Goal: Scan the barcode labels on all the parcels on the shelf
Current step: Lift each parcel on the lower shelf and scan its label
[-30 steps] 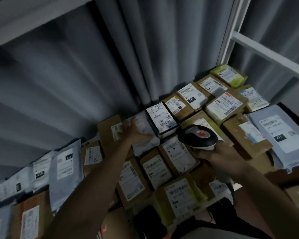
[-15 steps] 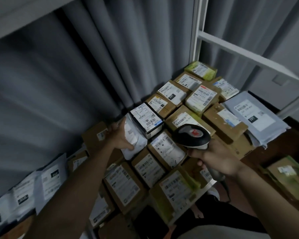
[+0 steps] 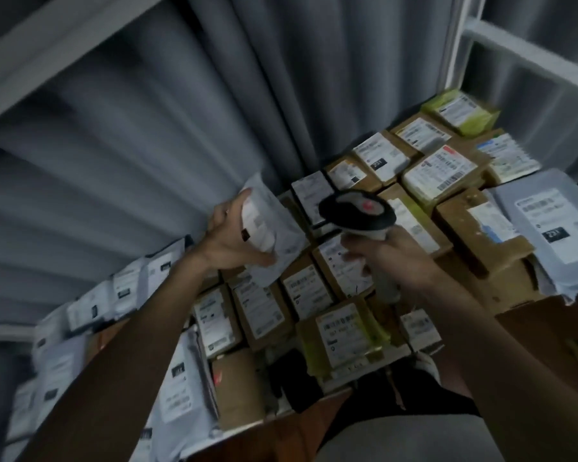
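From my remote station I see a dim storage corner, lit weakly and evenly. A grey pleated curtain [image 3: 187, 135] fills the far side from left to centre, its folds falling behind the shelving. A pale shelf board [image 3: 47, 58] slants across the upper left. At far right stands a white metal upright [image 3: 456, 41] with a white crossbar [image 3: 528, 58] running off to the right edge. Brown wooden shelf surface [image 3: 544, 331] shows at near right. The picture is slightly blurred throughout.
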